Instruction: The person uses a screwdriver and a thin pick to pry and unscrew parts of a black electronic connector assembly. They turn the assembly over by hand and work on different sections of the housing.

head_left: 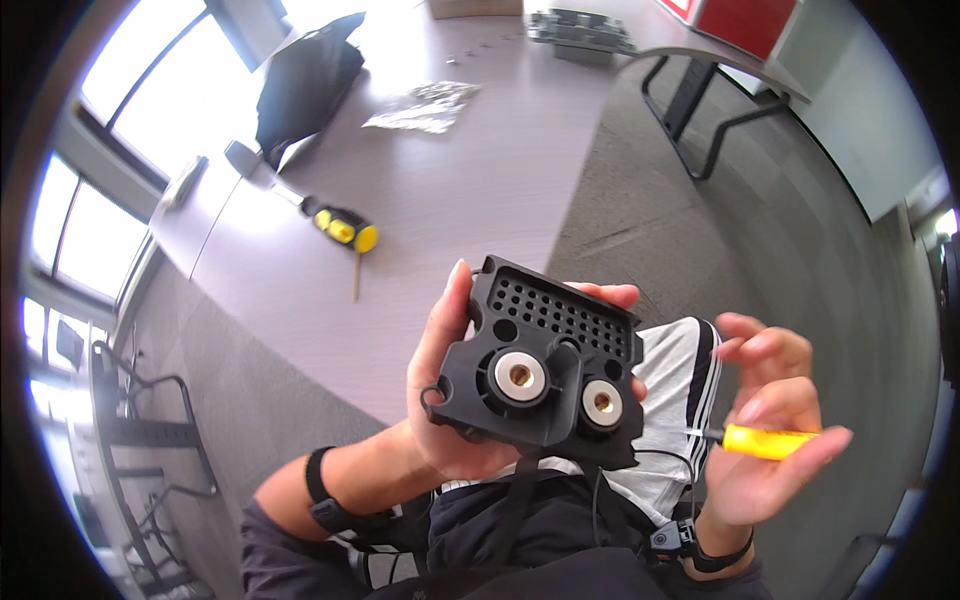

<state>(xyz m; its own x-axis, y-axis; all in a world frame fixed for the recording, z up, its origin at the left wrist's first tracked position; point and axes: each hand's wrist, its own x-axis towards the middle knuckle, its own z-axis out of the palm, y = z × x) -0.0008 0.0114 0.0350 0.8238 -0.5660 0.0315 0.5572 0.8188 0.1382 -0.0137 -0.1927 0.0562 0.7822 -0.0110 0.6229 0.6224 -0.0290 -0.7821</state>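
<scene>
My left hand (445,430) wraps around a black plastic housing (553,400) from behind, thumb on its left edge and fingertips showing at its top and right. The housing has a grid of small holes along its upper part and two round metal inserts with brass-coloured centres below. Off to the right, my right hand (768,405) holds a small screwdriver (768,441) with a yellow handle between thumb and curled fingers. Its tip points left toward the housing, apart from it.
On the table (470,190) lie a hammer (340,225) with a black and yellow handle, a thin brown stick (357,278), a clear plastic bag (425,105) and a black bag (310,85). A grey metal part (580,32) sits at the far edge.
</scene>
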